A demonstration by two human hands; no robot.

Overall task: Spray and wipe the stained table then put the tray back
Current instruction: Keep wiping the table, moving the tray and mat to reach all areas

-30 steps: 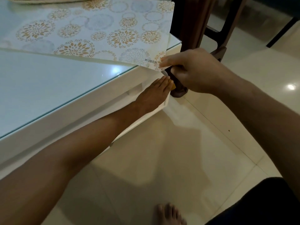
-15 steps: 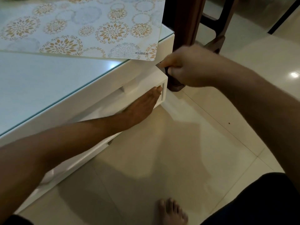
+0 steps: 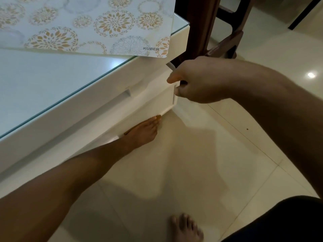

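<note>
Dim, soft-focused, glare on floor (image 3: 311, 75)

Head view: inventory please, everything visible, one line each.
table: 1, white with glass top, upper left
placemat: 1, pale with orange flower rings, on the table, corner overhanging the edge
tray: 1, white, tucked under the table edge
chair: 1, dark brown wood, behind the table corner
floor: cream tiles, below
foot: 1, bare, bottom centre
left hand: fingers straight against the tray's lower edge
right hand: grip curled on the tray's end
</note>
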